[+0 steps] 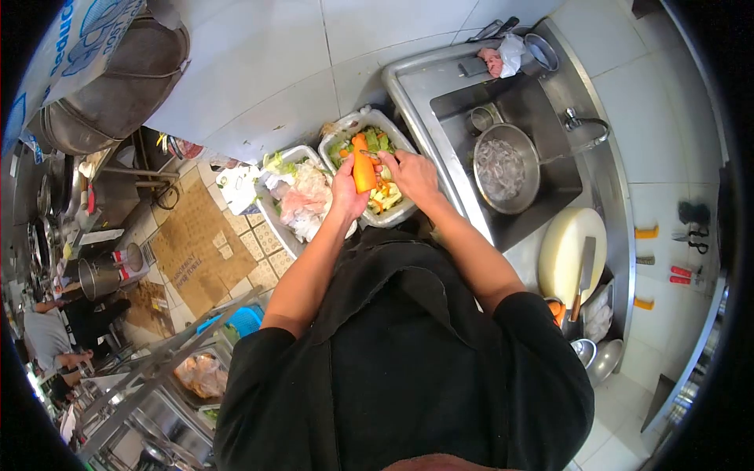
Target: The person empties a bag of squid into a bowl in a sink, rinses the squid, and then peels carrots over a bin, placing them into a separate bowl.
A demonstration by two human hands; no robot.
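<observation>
An orange carrot [364, 171] is in my left hand [347, 193], its fingers wrapped round the lower part. My right hand [411, 174] is closed beside it on a small peeler [372, 156], which shows only in part against the carrot. Both hands are over a white bin [402, 213] that holds green leaves and orange and yellow vegetable scraps [384, 196]. A second white bin [267, 207], at the left, contains leaves and crumpled pinkish-white plastic [309, 191].
At the right is a steel sink [561, 200] holding a metal bowl [507, 169] under the faucet [585, 125]. A knife [585, 271] lies across a thick round cutting board [556, 247]. Flattened cardboard [192, 243] covers floor tiles. Another person [51, 337] is at far left.
</observation>
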